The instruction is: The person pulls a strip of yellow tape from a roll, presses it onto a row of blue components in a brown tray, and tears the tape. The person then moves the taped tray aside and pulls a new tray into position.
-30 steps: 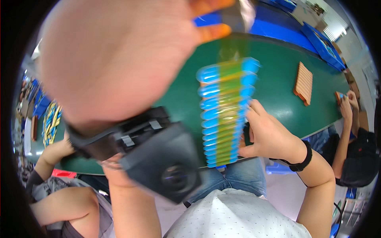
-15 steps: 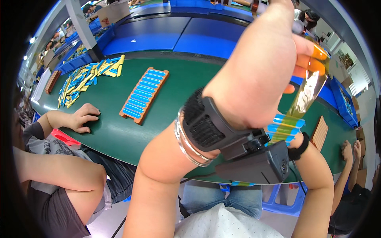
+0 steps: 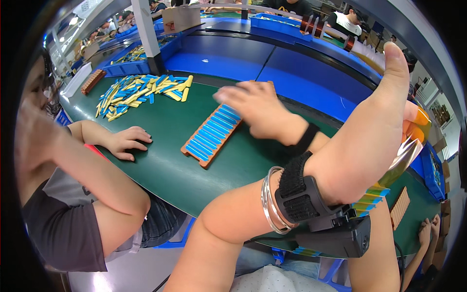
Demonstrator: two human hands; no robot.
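My left hand (image 3: pixel 374 126) is raised at the right, thumb upright. Orange-tipped fingers grip shiny amber film tape (image 3: pixel 404 158), which hangs behind the wrist. Blue strips (image 3: pixel 372 197) lie in a row against the tape's lower part, partly hidden by my left arm. Past that forearm my right hand (image 3: pixel 265 109) reaches over the far end of a brown slotted tray (image 3: pixel 205 164). Its fingers are blurred, so their grip is unclear. Blue strips (image 3: pixel 210 135) fill the tray's slots side by side.
A loose pile of blue and yellow strips (image 3: pixel 141 92) lies at the left. Nearby rests a co-worker's hand (image 3: pixel 129 142). Another slotted tray (image 3: pixel 400 209) is at the right. A black device (image 3: pixel 335 238) is strapped to my left wrist. Beyond the green table runs a blue surface (image 3: pixel 219 56).
My right hand has left the strips by the tape and swung left to the brown tray. My left hand still holds the tape. The view has turned left.
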